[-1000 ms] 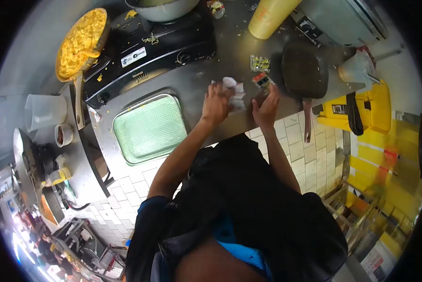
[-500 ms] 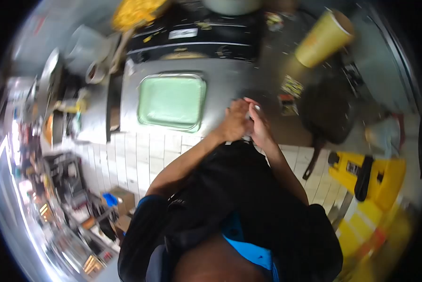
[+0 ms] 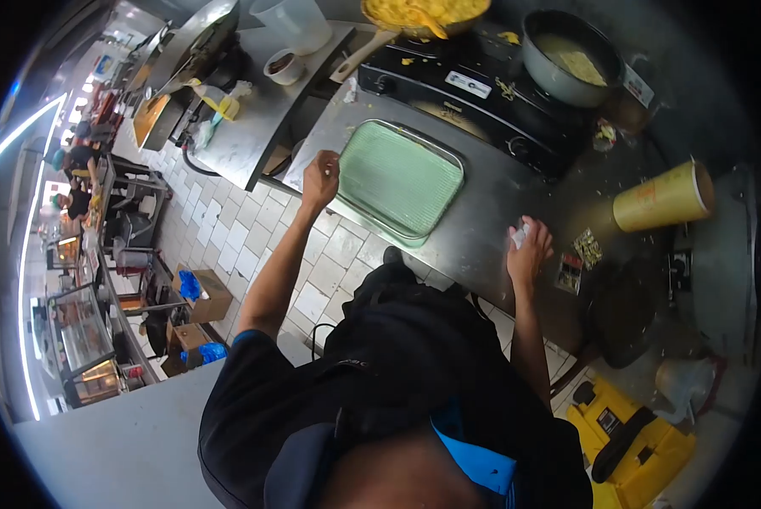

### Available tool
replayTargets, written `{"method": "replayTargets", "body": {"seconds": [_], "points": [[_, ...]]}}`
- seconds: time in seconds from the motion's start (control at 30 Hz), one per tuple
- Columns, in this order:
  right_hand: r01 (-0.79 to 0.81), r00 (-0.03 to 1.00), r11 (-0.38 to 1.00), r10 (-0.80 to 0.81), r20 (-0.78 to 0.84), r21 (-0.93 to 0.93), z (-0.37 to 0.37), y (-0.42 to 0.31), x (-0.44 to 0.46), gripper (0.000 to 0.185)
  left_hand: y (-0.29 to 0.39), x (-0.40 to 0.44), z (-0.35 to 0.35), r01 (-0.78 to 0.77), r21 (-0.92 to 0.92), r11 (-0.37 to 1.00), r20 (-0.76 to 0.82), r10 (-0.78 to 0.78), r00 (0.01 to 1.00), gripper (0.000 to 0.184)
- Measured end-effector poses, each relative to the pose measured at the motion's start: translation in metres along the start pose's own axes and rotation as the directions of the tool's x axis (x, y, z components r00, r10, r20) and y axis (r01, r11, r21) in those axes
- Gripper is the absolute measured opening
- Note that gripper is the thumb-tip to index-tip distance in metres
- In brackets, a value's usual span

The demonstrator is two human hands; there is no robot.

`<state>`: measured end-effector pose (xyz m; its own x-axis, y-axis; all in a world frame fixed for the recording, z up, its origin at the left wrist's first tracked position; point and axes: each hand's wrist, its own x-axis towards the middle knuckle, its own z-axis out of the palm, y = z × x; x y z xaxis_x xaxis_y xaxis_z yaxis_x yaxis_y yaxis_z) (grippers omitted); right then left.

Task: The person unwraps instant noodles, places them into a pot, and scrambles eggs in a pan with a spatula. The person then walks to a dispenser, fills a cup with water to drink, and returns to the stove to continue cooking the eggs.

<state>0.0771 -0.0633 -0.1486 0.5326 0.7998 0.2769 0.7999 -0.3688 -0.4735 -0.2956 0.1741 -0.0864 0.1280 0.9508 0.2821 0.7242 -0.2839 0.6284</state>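
My left hand (image 3: 322,180) is at the left edge of a glass tray (image 3: 400,176) with a green textured bottom, its fingers curled together; whether it grips the rim or something small I cannot tell. My right hand (image 3: 529,249) is over the steel counter (image 3: 474,246), right of the tray, with a crumpled white paper (image 3: 520,235) held at its fingers. Two small packets, one yellowish (image 3: 587,248) and one with red (image 3: 570,273), lie right of my right hand.
Behind the tray stands a black gas stove (image 3: 482,97) with a pan of yellow food (image 3: 427,12) and a grey pot (image 3: 573,58). A yellow cylinder (image 3: 663,197), a dark square pan (image 3: 620,312) and a yellow case (image 3: 626,445) are at right. People (image 3: 79,165) stand far left.
My hands, together half a second ago, have moved apart: the left to the tray's left edge, the right to the right with the white paper. The view has turned.
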Motion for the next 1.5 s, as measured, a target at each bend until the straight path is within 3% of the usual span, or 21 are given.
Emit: {"method": "replayTargets", "body": {"seconds": [0.13,0.2,0.43,0.5,0.57,0.6,0.67,0.73,0.8,0.9,0.93,1.0,1.07,1.13,1.2,1.23,1.27,1.3,1.37,1.43,1.5], "points": [[0.055,0.998,0.997,-0.053,-0.046,0.056,0.016,0.009,0.001,0.024,-0.041,0.06,0.003,-0.2,-0.002,0.98,0.126,0.199,0.972,0.02],[0.05,0.989,0.999,-0.05,-0.139,-0.004,0.022,0.013,0.002,0.015,-0.052,0.096,0.014,-0.087,0.035,0.996,0.204,0.078,0.976,0.024],[-0.413,0.848,0.849,0.49,-0.199,0.33,0.013,0.0,0.003,0.035,-0.087,0.201,0.078,-0.465,0.198,0.863,0.083,0.458,0.885,0.037],[-0.215,0.845,0.858,0.403,-0.352,0.466,0.021,0.004,-0.022,0.034,-0.12,0.225,0.104,-0.328,0.144,0.934,0.341,0.265,0.902,0.029],[-0.422,0.786,0.797,0.559,-0.264,0.431,-0.002,-0.033,-0.043,0.03,-0.121,0.217,0.116,0.138,-0.39,0.91,0.328,-0.003,0.945,0.026],[-0.555,0.74,0.708,0.66,-0.131,0.436,-0.008,-0.049,-0.047,0.026,-0.158,0.22,0.145,0.025,-0.481,0.876,0.253,0.111,0.961,0.021],[-0.588,0.699,0.644,0.709,-0.093,0.49,-0.019,-0.056,-0.077,0.023,-0.083,0.184,0.1,-0.328,-0.194,0.924,0.043,0.342,0.939,0.018],[-0.602,0.663,0.566,0.747,-0.043,0.562,-0.029,-0.084,-0.101,0.022,-0.002,0.144,0.05,-0.306,-0.367,0.878,0.229,0.404,0.886,0.01],[-0.626,0.535,0.181,0.807,0.25,0.758,-0.069,-0.141,-0.098,0.031,0.058,0.091,0.03,-0.252,-0.633,0.732,0.376,0.575,0.727,0.006],[-0.456,0.653,-0.086,0.644,0.399,0.886,-0.092,-0.185,-0.091,0.044,0.124,-0.006,0.037,0.389,-0.728,0.565,0.677,0.68,0.28,0.027],[-0.393,0.7,-0.206,0.565,0.437,0.896,-0.092,-0.191,-0.096,0.046,0.153,-0.025,0.039,-0.012,-0.846,0.533,0.532,0.845,0.058,0.027],[-0.401,0.63,-0.183,0.656,0.416,0.898,-0.092,-0.194,-0.112,0.046,0.193,-0.069,0.05,-0.092,-0.912,0.4,0.402,0.915,-0.009,0.025],[-0.769,0.312,-0.092,0.81,0.496,0.633,-0.113,-0.179,-0.14,0.05,0.241,-0.113,0.048,-0.263,-0.91,0.322,0.357,0.929,-0.099,0.03],[-0.692,0.333,-0.065,0.855,0.398,0.719,-0.127,-0.159,-0.182,0.051,0.26,-0.151,0.062,-0.308,-0.924,0.224,0.308,0.915,-0.259,0.038],[-0.633,0.378,0.002,0.874,0.306,0.774,-0.146,-0.127,-0.236,0.054,0.28,-0.189,0.07,0.048,-0.9,0.433,0.332,0.752,-0.569,0.041],[-0.671,0.232,0.032,0.958,0.169,0.741,-0.155,-0.112,-0.263,0.054,0.286,-0.205,0.078,0.064,-0.901,0.43,0.312,0.742,-0.593,0.041],[-0.719,0.087,0.045,0.996,0.025,0.694,-0.168,-0.097,-0.289,0.055,0.291,-0.22,0.086,0.082,-0.754,0.652,0.432,0.586,-0.685,0.04],[-0.623,-0.014,-0.183,0.975,0.223,0.76,-0.196,-0.082,-0.315,0.053,0.294,-0.233,0.093,0.06,-0.548,0.834,0.508,0.389,-0.768,0.039],[-0.217,-0.015,-0.123,0.992,0.123,0.968,-0.189,-0.037,-0.379,0.047,0.265,-0.263,0.129,0.011,-0.444,0.896,0.66,0.336,-0.672,0.035],[0.095,-0.023,-0.131,0.991,0.134,0.987,-0.2,0.008,-0.42,0.027,0.249,-0.287,0.149,-0.29,-0.489,0.823,0.809,0.304,-0.503,0.039],[0.157,0.212,-0.163,0.969,0.128,0.974,-0.232,0.044,-0.441,0.026,0.2,-0.306,0.183,-0.385,-0.585,0.714,0.811,0.515,-0.278,0.027]]}}
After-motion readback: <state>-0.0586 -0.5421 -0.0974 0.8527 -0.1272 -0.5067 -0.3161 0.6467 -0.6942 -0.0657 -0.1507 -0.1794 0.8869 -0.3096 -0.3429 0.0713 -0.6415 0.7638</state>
